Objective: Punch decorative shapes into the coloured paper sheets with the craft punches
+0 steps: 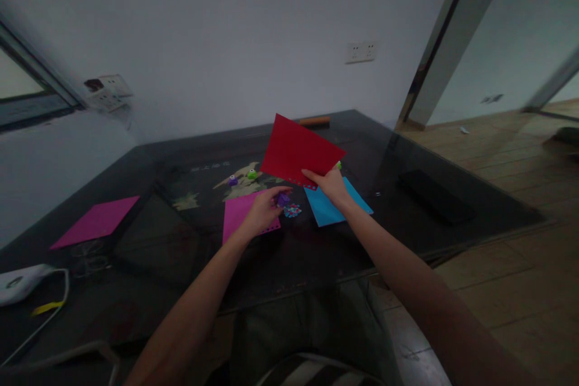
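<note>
The right hand (332,184) pinches the red paper sheet (298,151) by its punched lower edge, raised above the tabletop (316,247); beside that grip, the left hand (262,211) clamps a purple hole punch (283,198).

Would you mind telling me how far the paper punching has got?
Done: pink sheet has holes along its edge, confetti beside it. In hand: right hand lifts red sheet, partly punched; left hand holds purple punch. Left: blue sheet looks unpunched.
</note>
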The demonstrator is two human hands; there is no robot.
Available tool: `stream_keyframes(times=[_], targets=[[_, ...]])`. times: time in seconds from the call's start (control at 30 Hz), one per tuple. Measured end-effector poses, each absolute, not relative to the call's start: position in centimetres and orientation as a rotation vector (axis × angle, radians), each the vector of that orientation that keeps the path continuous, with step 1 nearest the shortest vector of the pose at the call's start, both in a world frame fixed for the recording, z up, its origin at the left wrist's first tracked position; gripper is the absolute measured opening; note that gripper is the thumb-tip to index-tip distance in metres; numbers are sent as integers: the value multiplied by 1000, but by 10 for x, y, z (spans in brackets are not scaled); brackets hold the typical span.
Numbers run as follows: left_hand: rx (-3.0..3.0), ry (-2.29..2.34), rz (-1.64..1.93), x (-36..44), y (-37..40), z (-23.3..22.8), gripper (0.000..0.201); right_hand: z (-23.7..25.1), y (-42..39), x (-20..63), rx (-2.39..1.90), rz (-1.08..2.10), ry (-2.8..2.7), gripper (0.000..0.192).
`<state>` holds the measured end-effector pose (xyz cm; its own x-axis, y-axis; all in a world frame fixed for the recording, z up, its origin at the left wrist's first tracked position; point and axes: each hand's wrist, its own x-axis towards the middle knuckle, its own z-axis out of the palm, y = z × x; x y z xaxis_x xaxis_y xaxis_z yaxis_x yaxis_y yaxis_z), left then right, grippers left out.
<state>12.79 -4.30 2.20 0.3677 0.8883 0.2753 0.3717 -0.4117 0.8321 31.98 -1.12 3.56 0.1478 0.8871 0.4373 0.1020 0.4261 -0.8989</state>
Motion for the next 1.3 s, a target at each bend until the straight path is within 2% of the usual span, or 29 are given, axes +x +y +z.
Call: stream_keyframes(times=[0.23,0.63,0.8,0.93,1.07,1.3], targets=[[1768,1075,1020,129,-43,18,33,29,-6,320,-934,789,-1248,43],[1388,1011,1006,133,-44,18,27,33,8,346,-791,826,-913,50],[1207,929,978,134,-46,22,30,42,7,358,-747,872,-858,46],[1058,902,994,134,-45,20,31,35,10,374,-711,898,-806,51],[1127,908,994,141,-40,17,35,17,14,390,-745,904,-756,51],[1627,1131,960,162,6,14,21,9,16,396,-797,899,-742,40]])
